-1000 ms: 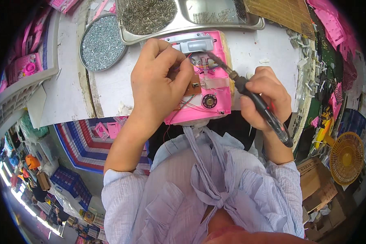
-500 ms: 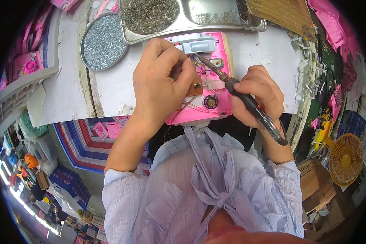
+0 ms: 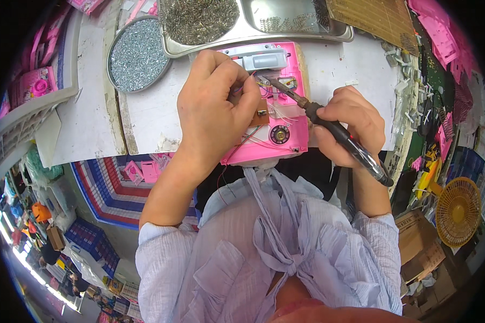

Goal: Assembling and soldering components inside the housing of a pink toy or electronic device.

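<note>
Swung a little outward since half a second ago, our right hand [image 3: 353, 126] now carries the soldering iron [image 3: 342, 137] at a flatter slant, while its tip has hardly shifted. Those right fingers are wrapped around the handle. Our left hand [image 3: 213, 102] covers part of the left side of the pink shell [image 3: 298, 129], thumb and fingers curled toward one another; the spot where they meet is partly hidden, so we cannot tell whether they grip a wire. Lying between our hands, the shell has its long axis running away from us. Its small wires [image 3: 265, 82] near the middle sit just to the right of our left fingertips, making the left hand much the nearer; the right reaches them only through the iron, whose long axis runs from lower right to upper left, tip close to those fingertips. Whether it touches a wire we cannot make out. On the shell, nearest us, is the round speaker [image 3: 279, 134], then the brown circuit board [image 3: 258, 119], then the grey piece [image 3: 267, 60] at the far end. Beyond stand the metal tray [image 3: 285, 33] and, off left, the round dish [image 3: 109, 64] of small metal pieces.
</note>
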Demonstrator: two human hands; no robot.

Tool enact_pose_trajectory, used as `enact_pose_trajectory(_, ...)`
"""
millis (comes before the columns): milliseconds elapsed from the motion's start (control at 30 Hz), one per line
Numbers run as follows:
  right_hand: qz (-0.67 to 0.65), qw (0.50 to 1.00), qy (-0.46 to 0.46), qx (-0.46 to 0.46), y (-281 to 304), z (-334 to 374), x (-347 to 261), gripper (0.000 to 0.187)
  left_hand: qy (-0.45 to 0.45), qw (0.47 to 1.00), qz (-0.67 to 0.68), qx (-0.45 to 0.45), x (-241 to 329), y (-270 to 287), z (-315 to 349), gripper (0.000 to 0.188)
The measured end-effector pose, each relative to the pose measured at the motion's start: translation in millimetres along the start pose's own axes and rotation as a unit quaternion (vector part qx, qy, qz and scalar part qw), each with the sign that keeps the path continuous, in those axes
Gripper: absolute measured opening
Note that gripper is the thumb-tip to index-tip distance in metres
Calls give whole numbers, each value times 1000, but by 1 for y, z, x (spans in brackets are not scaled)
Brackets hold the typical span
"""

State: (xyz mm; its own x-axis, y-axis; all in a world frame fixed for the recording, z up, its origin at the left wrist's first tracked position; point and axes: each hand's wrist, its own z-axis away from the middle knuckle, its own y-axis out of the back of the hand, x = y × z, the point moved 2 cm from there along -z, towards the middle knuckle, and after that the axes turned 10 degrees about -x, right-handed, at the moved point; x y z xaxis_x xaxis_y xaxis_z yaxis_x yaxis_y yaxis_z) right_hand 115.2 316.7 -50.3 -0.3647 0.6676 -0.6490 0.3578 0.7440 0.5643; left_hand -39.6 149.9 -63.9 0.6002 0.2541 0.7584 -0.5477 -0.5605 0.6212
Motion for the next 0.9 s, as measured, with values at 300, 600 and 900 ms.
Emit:
enact_pose_trajectory(300,3,1000,-11,1,-5,-6,3,33,-2,1000,-4,2,0,-1,0,7)
enact_pose_trajectory(600,2,1000,-4,0,-7,-7,4,35,-21,999,-26,20,-2,-3,-1,12)
enact_pose_trajectory(900,0,1000,-7,-9,-4,-8,3,36,-42,996,-59,44,-4,-9,-1,14)
